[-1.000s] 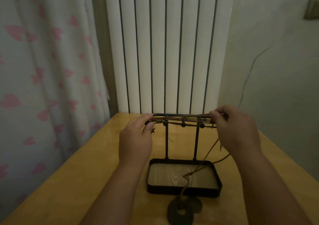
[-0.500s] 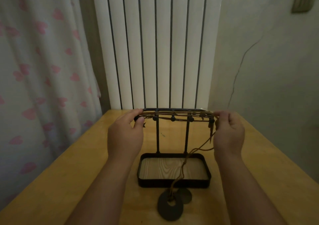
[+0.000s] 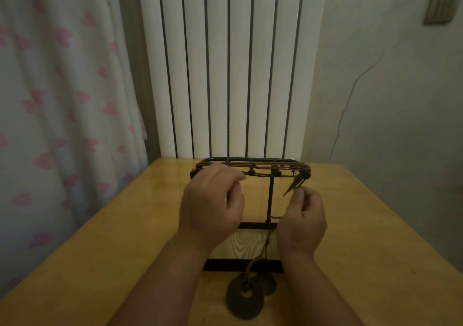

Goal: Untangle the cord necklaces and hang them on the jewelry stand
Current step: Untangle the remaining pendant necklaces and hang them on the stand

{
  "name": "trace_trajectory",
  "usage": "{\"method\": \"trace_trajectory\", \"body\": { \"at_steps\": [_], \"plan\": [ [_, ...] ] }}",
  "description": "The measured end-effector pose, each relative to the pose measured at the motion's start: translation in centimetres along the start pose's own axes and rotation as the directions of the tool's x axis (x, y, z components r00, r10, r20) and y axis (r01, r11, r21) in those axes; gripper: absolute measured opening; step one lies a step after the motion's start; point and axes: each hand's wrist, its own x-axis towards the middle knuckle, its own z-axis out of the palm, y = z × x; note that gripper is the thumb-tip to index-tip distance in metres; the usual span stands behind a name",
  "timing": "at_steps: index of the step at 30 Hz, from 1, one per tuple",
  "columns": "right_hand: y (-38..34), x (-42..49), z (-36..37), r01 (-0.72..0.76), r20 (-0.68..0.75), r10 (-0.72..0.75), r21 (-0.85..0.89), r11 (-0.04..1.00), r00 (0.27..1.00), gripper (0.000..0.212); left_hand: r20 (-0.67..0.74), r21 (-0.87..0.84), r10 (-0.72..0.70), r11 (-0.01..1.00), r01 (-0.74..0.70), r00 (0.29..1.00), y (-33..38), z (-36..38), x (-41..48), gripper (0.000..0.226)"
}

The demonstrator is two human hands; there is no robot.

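A black metal jewelry stand (image 3: 271,200) rests on the wooden table, its tray base (image 3: 240,265) near me. Brown cord necklaces (image 3: 265,168) lie wound along its top bar. One cord hangs down the post to two dark disc pendants (image 3: 244,300) lying on the table in front of the tray. My left hand (image 3: 213,208) is blurred in front of the bar's left part, fingers loosely curled, with no cord visible in them. My right hand (image 3: 303,215) is below the bar's right end and pinches the loose cord ends (image 3: 292,188) between thumb and forefinger.
The yellow wooden table (image 3: 112,238) runs back to a white ribbed radiator (image 3: 225,75). A curtain with pink hearts (image 3: 62,100) hangs at the left. A cracked wall (image 3: 388,125) with a switch plate stands at the right.
My left hand has left the bar's left end and moved right and down. My right hand has dropped from the bar's right end to the hanging cord ends.
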Motion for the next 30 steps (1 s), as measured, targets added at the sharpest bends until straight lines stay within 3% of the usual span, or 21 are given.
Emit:
{"method": "trace_trajectory", "body": {
  "at_steps": [2,5,8,11,13,17,20,23,26,30],
  "plan": [
    [0.2,-0.1,0.1,-0.015,0.017,0.015,-0.003,1.000,1.000,0.017,0.112,-0.061,-0.002,0.998,0.009,0.994,0.2,0.5,-0.4,0.022],
    [0.0,-0.2,0.1,-0.033,0.056,0.033,0.003,0.999,0.998,0.018,0.332,-0.068,-0.150,0.981,0.182,0.931,0.4,1.2,-0.8,0.023],
    [-0.5,-0.3,0.1,-0.072,0.183,0.068,0.018,0.997,0.981,0.018,0.566,0.002,-0.366,0.897,0.443,0.738,0.4,1.9,-1.0,0.034],
    [-0.5,0.0,0.3,-0.078,0.336,0.075,-0.005,0.997,0.939,0.015,0.699,0.053,-0.429,0.828,0.558,0.571,-0.2,2.3,-1.3,0.053],
    [-0.7,0.4,0.2,-0.134,0.419,0.110,0.028,0.991,0.901,0.015,0.733,0.040,-0.418,0.814,0.580,0.537,-0.5,2.3,-1.4,0.062],
    [-1.5,1.0,-0.3,-0.421,0.580,0.234,0.210,0.882,0.780,0.017,0.723,-0.039,-0.434,0.751,0.659,0.538,-0.8,2.5,-1.5,0.060],
    [-2.0,1.3,-0.5,-0.537,0.646,0.264,0.267,0.800,0.716,0.018,0.765,-0.040,-0.442,0.695,0.718,0.469,-0.8,2.7,-1.8,0.044],
    [-2.4,1.4,-0.6,-0.545,0.652,0.252,0.295,0.785,0.715,0.018,0.795,-0.014,-0.422,0.705,0.709,0.435,-0.7,2.6,-1.8,0.013],
    [-2.6,1.5,-0.7,-0.523,0.611,0.251,0.319,0.790,0.751,0.018,0.794,-0.088,-0.451,0.579,0.810,0.408,-1.0,1.8,-1.0,0.007],
    [-2.7,1.7,-0.8,-0.528,0.595,0.272,0.310,0.791,0.757,0.016,0.839,-0.252,-0.430,0.237,0.938,0.334,-1.8,0.0,-0.5,0.017]
  ]
}}
